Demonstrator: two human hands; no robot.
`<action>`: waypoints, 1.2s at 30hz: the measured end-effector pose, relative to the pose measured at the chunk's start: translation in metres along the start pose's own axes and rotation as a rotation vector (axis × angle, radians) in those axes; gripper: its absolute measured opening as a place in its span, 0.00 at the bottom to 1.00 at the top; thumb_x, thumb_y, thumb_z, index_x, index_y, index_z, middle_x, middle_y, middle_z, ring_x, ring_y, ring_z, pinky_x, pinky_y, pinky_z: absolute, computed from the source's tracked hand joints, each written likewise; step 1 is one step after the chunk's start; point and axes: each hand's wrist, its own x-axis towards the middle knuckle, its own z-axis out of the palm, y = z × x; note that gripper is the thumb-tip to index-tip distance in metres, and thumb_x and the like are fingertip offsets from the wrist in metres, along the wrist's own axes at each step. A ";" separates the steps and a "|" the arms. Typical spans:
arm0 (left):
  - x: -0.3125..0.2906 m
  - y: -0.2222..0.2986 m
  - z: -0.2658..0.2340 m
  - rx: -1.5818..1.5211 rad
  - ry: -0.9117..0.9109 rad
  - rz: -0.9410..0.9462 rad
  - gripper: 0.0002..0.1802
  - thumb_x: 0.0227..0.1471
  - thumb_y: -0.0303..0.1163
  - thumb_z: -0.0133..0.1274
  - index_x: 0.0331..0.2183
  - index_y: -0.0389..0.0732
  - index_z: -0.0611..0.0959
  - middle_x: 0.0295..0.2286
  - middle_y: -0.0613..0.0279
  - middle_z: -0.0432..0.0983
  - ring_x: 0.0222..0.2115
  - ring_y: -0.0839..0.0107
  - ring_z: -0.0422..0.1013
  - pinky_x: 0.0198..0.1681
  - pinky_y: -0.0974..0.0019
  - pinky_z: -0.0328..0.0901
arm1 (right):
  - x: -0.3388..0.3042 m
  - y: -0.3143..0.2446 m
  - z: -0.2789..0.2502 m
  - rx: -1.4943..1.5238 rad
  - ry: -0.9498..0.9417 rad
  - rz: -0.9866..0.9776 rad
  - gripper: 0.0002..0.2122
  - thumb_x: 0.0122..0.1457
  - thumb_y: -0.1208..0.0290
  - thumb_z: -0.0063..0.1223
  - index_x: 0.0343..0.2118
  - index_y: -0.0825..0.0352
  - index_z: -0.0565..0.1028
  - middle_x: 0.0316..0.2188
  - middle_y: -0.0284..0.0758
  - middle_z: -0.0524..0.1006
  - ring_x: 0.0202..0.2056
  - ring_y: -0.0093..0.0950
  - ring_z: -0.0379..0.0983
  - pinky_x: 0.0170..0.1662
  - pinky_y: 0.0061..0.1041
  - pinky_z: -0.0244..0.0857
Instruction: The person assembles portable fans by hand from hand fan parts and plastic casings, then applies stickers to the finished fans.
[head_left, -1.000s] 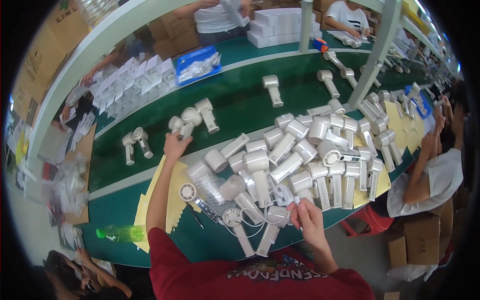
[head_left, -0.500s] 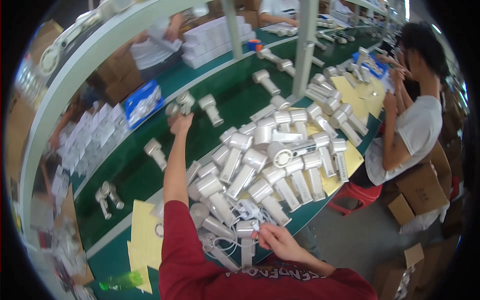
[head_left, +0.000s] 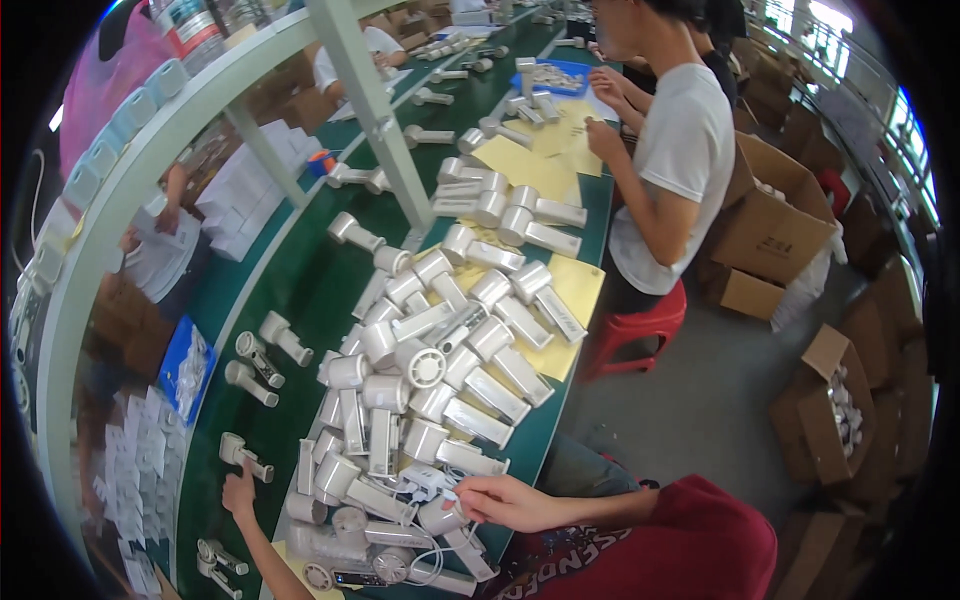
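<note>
On the green belt, my left hand (head_left: 238,492) has its fingers at the handle of a white handheld fan (head_left: 233,448); how far they close round it is partly hidden. My right hand (head_left: 505,502) pinches a small white cable plug (head_left: 449,496) over the near end of a heap of similar fans. From there a white cable (head_left: 437,548) loops down among the fans. Beside the plug lies a white multi-port block (head_left: 425,481). In the heap, one fan (head_left: 426,367) shows its round grille. Two fans (head_left: 258,360) lie farther along the belt.
Yellow sheets (head_left: 575,290) lie under part of the heap. A pale metal post (head_left: 375,120) rises beyond it. Across the belt are a blue tray (head_left: 190,370) and white boxes (head_left: 255,190). To the right, a co-worker (head_left: 670,150) sits on a red stool (head_left: 640,325) near open cartons (head_left: 770,220).
My left hand has left the two fans farther along the belt and come back to a nearer one. My right hand keeps its pinch on the plug. The view has swung right.
</note>
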 end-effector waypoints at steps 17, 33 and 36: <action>-0.079 -0.023 -0.054 -1.865 -0.271 0.173 0.18 0.46 0.47 0.47 0.34 0.44 0.72 0.22 0.68 0.68 0.20 0.79 0.64 0.19 0.75 0.57 | -0.002 -0.087 -0.070 0.746 0.704 -0.761 0.08 0.60 0.64 0.33 0.31 0.61 0.64 0.17 0.23 0.56 0.17 0.15 0.49 0.18 0.13 0.44; -0.252 0.078 -0.087 -2.557 -0.364 0.201 0.23 0.43 0.32 0.43 0.44 0.35 0.66 0.38 0.55 0.65 0.40 0.66 0.63 0.47 0.55 0.58 | 0.065 -0.008 0.095 -0.019 0.088 -0.392 0.05 0.56 0.76 0.43 0.32 0.70 0.70 0.22 0.27 0.64 0.19 0.14 0.57 0.20 0.12 0.49; -0.250 0.077 -0.082 -2.663 -0.339 0.217 0.19 0.41 0.30 0.44 0.38 0.35 0.67 0.33 0.57 0.64 0.36 0.67 0.63 0.43 0.59 0.59 | 0.073 -0.006 0.112 -0.416 0.099 -0.591 0.04 0.52 0.79 0.47 0.30 0.73 0.70 0.19 0.32 0.65 0.17 0.17 0.59 0.19 0.14 0.52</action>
